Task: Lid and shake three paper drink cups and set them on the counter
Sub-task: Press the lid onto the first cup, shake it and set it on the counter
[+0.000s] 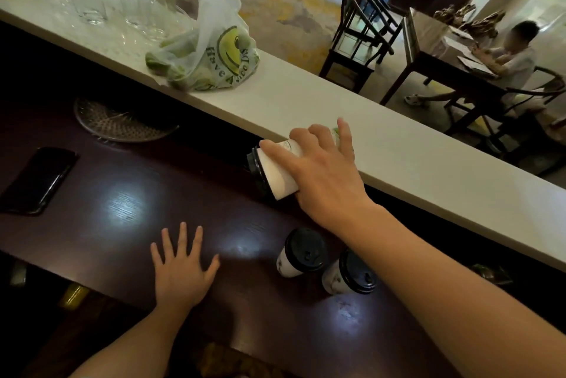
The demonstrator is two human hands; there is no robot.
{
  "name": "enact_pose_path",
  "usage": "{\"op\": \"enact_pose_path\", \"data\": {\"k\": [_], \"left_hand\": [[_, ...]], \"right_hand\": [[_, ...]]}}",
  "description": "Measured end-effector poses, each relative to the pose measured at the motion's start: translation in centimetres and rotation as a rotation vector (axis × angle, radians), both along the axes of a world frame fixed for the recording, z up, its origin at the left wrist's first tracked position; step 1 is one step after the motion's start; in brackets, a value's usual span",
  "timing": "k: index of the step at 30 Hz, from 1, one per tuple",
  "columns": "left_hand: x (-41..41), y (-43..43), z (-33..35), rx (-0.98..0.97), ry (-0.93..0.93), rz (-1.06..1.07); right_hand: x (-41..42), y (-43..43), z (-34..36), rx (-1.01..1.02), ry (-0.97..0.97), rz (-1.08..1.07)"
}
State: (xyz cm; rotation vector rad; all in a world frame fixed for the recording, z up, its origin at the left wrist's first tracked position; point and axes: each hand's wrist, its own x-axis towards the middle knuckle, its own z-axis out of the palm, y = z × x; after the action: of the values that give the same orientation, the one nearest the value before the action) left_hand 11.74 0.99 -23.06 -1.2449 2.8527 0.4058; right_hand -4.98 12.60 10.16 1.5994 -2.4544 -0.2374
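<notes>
Shaking in progress, spill possible.
My right hand (318, 169) is gripping the tipped cup (278, 174) beyond the two standing cups (301, 253); my left hand (180, 267) is resting flat, fingers spread, left of them. A loosely seated lid (254, 163) risks popping off.

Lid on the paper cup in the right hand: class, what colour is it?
Black; the round plastic lid shows in head view.

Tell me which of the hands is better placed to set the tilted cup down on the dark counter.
The right hand: it grips the tilted cup, lid pointing sideways. The left hand lies flat on the dark counter, empty and apart from that cup.
</notes>
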Motion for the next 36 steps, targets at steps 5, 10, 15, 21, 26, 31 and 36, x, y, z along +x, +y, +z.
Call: {"op": "enact_pose_path", "data": {"k": [5, 10, 15, 21, 26, 31, 36], "left_hand": [[-0.1, 0.0, 0.2, -0.003, -0.003, 0.014], [0.0, 0.1, 0.0, -0.001, -0.008, 0.012], [-0.1, -0.1, -0.1, -0.016, 0.0, 0.006], [-0.1, -0.1, 0.4, 0.035, -0.046, -0.004], [-0.1, -0.8, -0.3, 0.121, -0.131, -0.075], [-1.4, -2.8, 1.9, 0.31, -0.324, -0.122], [-2.6, -5.4, 7.3, 0.508, -0.419, -0.181]], "right_hand": [[1.0, -2.2, 1.2, 0.201, 0.24, 0.074], [2.6, -2.8, -1.5, 0.453, 0.453, 0.202], [3.2, -2.3, -3.7, 0.527, 0.463, 0.218], [2.7, -1.6, -2.2, 0.41, 0.35, 0.137], [1.7, -0.1, -1.6, -0.176, -0.263, -0.242], [1.7, 0.0, -3.8, -0.779, -1.144, -0.438], [1.8, -0.3, -6.3, -0.963, -1.427, -0.6]]}}
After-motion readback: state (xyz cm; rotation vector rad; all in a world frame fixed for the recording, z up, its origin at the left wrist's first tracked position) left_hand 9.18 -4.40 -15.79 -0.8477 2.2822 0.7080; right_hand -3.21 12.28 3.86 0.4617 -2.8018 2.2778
